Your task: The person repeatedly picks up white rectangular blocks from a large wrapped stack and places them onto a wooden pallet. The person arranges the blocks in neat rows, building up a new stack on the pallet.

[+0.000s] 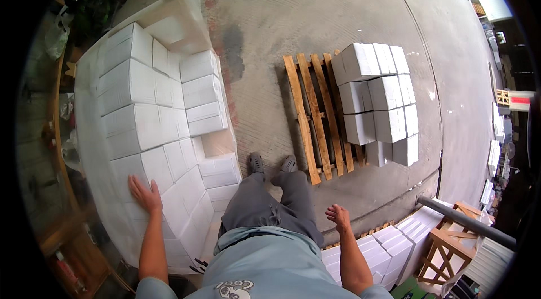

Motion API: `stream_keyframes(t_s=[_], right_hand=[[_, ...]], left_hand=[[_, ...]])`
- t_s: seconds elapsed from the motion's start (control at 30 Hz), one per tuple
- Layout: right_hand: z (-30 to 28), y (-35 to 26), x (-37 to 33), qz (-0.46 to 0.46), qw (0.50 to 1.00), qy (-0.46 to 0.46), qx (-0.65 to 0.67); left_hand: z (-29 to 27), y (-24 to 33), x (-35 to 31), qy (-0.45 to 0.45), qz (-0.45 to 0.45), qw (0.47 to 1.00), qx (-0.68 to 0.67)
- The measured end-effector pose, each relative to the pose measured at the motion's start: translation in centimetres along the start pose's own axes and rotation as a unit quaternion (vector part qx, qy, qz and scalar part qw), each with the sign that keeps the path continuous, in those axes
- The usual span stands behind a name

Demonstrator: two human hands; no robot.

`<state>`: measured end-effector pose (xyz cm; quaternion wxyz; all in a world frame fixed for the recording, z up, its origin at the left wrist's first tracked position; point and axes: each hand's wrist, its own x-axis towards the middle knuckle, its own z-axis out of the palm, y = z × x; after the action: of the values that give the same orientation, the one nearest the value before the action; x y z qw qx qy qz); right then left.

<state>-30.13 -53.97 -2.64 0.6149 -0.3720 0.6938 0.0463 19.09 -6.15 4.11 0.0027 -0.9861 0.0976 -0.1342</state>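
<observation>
My left hand [145, 193] lies with its fingers spread against a white carton [128, 174] in the big stack on my left. That stack is built of several white cartons in stepped rows, with a shorter carton [218, 168] at its near right side. My right hand [338, 216] hangs in the air over the floor, holding nothing, its fingers slightly bent and apart. Ahead to the right, a wooden pallet [319, 113] carries a smaller stack of white cartons [386, 93] on its right part; the slats on its left part are bare.
Behind the left stack runs a shelf with a wooden edge [58, 130]. More white boxes [389, 242] stand at the lower right, beside a wooden crate [451, 248] and a dark grey pole [468, 223]. Concrete floor [265, 28] stretches between stack and pallet.
</observation>
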Motion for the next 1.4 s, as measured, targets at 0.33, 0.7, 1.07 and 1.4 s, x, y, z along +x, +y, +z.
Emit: stream_keyframes(t_s=[0.33, 0.7, 1.07, 1.4], right_hand=[[-6.1, -3.8, 3.7, -0.043, 0.998, -0.019, 0.048], [-14.4, 0.4, 8.1, 0.001, 0.994, 0.021, 0.111], [-16.7, -2.4, 10.6, 0.042, 0.977, 0.081, 0.193], [-21.0, -5.5, 11.2, 0.004, 0.968, 0.141, 0.210]], left_hand=[[1.4, 3.8, -0.7, -0.063, -0.118, 0.981, 0.144], [4.7, 25.5, -6.6, -0.304, 0.036, 0.928, -0.210], [9.5, 43.3, 0.1, -0.464, 0.054, 0.864, -0.190], [19.0, 58.6, 0.2, -0.517, 0.102, 0.807, -0.267]])
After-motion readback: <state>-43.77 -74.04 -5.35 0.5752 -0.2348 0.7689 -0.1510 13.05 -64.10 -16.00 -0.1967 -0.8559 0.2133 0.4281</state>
